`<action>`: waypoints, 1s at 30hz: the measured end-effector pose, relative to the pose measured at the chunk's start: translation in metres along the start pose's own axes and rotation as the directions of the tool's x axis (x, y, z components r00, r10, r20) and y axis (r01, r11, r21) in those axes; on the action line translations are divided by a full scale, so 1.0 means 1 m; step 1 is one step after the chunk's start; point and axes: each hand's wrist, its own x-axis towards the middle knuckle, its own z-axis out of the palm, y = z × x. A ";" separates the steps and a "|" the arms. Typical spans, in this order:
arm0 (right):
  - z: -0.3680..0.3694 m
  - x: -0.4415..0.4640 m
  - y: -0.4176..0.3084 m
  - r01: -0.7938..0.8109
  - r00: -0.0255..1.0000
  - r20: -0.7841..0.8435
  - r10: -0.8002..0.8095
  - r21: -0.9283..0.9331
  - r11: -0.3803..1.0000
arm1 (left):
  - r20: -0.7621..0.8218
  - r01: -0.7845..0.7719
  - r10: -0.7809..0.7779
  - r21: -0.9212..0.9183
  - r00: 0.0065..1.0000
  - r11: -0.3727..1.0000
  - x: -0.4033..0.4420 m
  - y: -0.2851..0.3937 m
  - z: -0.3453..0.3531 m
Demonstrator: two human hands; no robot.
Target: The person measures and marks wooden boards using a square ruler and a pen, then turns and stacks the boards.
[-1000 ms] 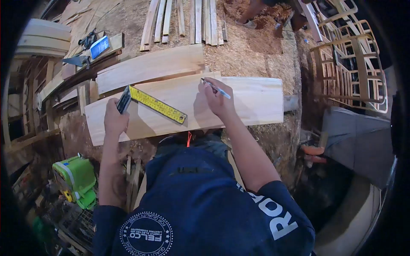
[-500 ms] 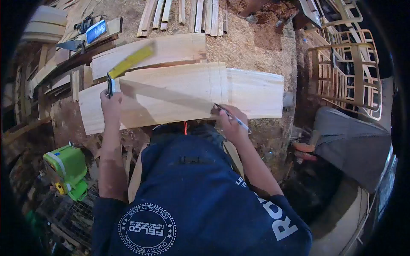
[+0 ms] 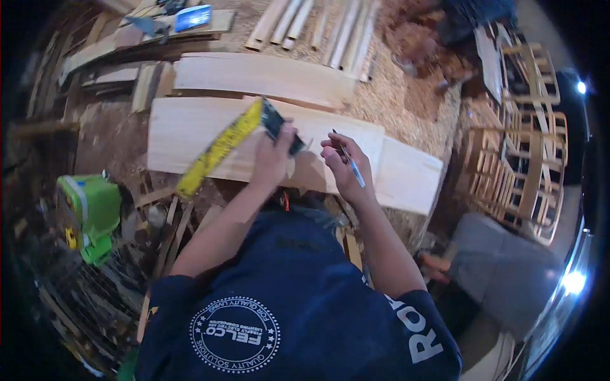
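Observation:
My left hand [image 3: 273, 155] is closed around the dark handle of a try square [image 3: 222, 147], whose yellow marked blade points down and to the left over the boards. A pen [image 3: 353, 166] with a dark tip is held in my right hand [image 3: 346, 162], a short way to the right of the left one. Beneath both hands lie a long pale board [image 3: 190, 133] and another pale board [image 3: 410, 174] that extends to the right. Behind them is a further pale board [image 3: 254, 76].
Narrow wood strips [image 3: 346, 38] lie on sawdust at the back. A blue packet [image 3: 193, 18] rests on planks at the back left. Wooden frames [image 3: 524, 152] stand at the right, above a grey cover [image 3: 495, 267]. A green container [image 3: 92, 206] is at the left.
My left hand has carried the square right, toward my right hand, and its blade now points down-left. My right hand has lifted with the pen. The whole view has turned.

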 end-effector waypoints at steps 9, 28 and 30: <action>0.126 0.110 -0.050 -0.099 0.962 0.258 0.091 0.017 0.995 | 0.099 -0.064 0.017 0.502 0.995 0.862 0.025 0.035 -0.101; 0.288 0.220 -0.055 -0.176 0.857 0.493 0.149 0.008 0.984 | -0.033 -0.190 0.544 0.917 0.839 0.350 0.117 0.019 -0.223; 0.293 0.217 -0.058 -0.184 0.864 0.477 0.159 0.006 0.983 | -0.055 -0.167 0.530 0.917 0.847 0.362 0.117 0.019 -0.223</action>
